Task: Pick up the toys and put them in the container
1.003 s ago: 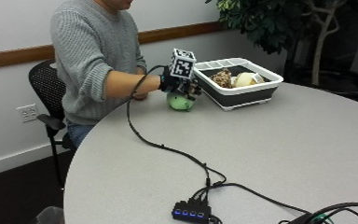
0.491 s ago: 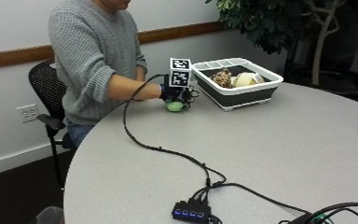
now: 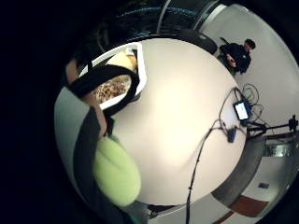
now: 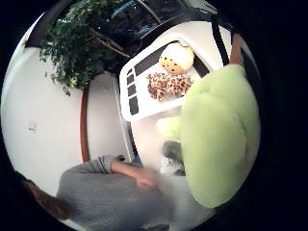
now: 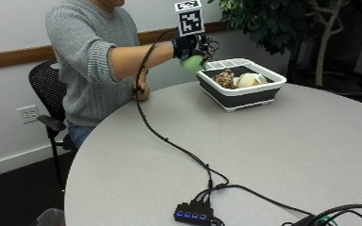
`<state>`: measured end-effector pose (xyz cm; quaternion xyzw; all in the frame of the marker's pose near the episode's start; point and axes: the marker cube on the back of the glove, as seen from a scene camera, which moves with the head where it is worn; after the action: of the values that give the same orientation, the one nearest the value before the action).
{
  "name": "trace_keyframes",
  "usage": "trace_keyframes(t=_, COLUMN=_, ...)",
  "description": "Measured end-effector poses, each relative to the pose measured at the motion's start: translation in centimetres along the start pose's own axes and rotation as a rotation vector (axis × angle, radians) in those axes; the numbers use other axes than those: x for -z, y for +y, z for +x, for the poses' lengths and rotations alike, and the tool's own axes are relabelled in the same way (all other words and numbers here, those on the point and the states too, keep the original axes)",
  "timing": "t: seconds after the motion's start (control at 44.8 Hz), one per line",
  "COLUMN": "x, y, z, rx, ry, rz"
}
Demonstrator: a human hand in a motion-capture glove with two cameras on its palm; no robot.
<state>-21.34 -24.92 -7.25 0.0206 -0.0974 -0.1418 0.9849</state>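
Observation:
My gloved right hand [image 5: 187,47] is raised above the table, just beside the container's near-left corner, and grips a light green plush toy [image 5: 193,63]. The same green toy [image 4: 219,134] fills much of the thumb side palm view, and the green toy [image 3: 116,171] shows again beside the palm in the little finger side view. The white-rimmed dark container [image 5: 264,89] stands at the table's far side. Inside lie a spotted brown toy [image 5: 226,78] and a cream round toy [image 5: 249,80]. The container [image 4: 126,89] lies below and ahead of the palm.
The round grey table [image 5: 281,155] stretches wide in front. A cable [image 5: 168,141] runs from the hand to a small hub with blue lights [image 5: 193,215] near the front edge. The bare left hand [image 5: 141,92] rests at the table's far edge. A leafy plant [image 5: 275,19] stands behind the container.
The hand was down on the table holding the green toy beside the container. It has lifted the toy well above the table, towards the container. The outside view is also framed differently.

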Motion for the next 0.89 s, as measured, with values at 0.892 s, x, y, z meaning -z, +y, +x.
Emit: trace_keyframes(t=0.892, x=-11.6, y=-23.1, z=-14.7, rx=0.067, ry=0.038, rz=-0.108)
